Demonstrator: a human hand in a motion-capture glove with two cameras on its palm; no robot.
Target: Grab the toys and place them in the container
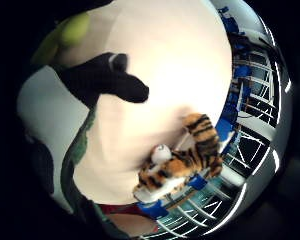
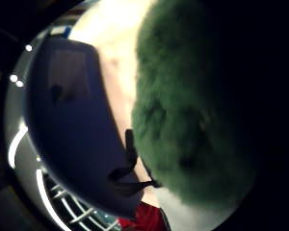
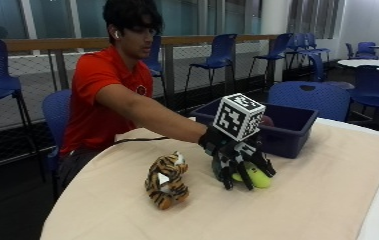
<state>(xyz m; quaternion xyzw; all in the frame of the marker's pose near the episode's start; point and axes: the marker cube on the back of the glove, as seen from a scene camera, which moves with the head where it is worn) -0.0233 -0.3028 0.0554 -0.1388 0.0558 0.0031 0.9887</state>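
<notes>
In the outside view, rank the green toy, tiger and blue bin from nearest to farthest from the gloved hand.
1. Green toy: under the gloved hand, fingers curled over it.
2. Blue bin: just behind the hand.
3. Tiger: on the cloth, toward the person's side.

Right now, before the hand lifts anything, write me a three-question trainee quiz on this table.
1. True or false: the tiger toy lies inside the blue container.
2. Which toy is the gloved right hand over?
A. the tiger toy
B. the green plush toy
C. a red ball
3. Fill in: the toys rest on a ______ tablecloth.

Key:
1. False; it sits on the tablecloth, apart from the container.
2. B; the fingers curl around the green plush, which fills the thumb side palm view.
3. Beige.
</notes>
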